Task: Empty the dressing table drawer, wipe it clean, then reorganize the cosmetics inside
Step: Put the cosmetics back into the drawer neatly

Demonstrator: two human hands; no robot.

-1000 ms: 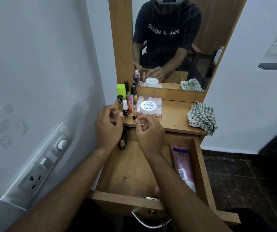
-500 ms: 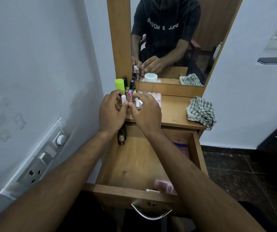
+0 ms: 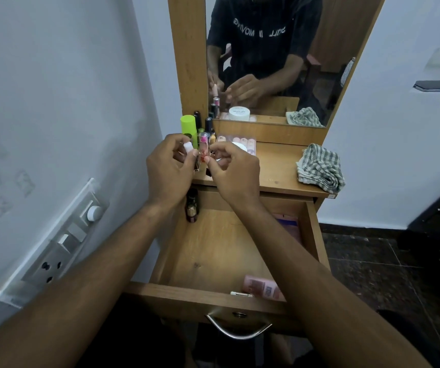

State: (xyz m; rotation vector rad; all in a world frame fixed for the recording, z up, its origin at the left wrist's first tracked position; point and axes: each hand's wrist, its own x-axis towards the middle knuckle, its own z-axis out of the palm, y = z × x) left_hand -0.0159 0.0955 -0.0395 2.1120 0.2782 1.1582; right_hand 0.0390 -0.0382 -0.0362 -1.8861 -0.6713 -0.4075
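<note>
The wooden drawer (image 3: 213, 296) stands pulled out below the dressing table top (image 3: 274, 168). My left hand (image 3: 168, 173) grips a small white-capped bottle (image 3: 188, 147) over the table's left part. My right hand (image 3: 235, 173) pinches a small item (image 3: 211, 154) beside it, too small to name. Behind my hands stand several cosmetics, among them a lime green tube (image 3: 189, 128) and a pink bottle (image 3: 203, 143). A dark bottle (image 3: 191, 205) lies at the drawer's back left. A pink tube (image 3: 289, 227) and a pink packet (image 3: 262, 289) lie along the drawer's right and front.
A checked cloth (image 3: 320, 168) lies crumpled on the table's right edge. A mirror (image 3: 272, 57) rises behind the table. A switchboard (image 3: 62, 243) is on the left wall. A metal handle (image 3: 237, 330) hangs on the drawer front. Dark floor (image 3: 373, 261) lies to the right.
Both hands moved forward from the drawer's back edge up over the table top. The left hand now holds a white-capped bottle and the right pinches a small item.
</note>
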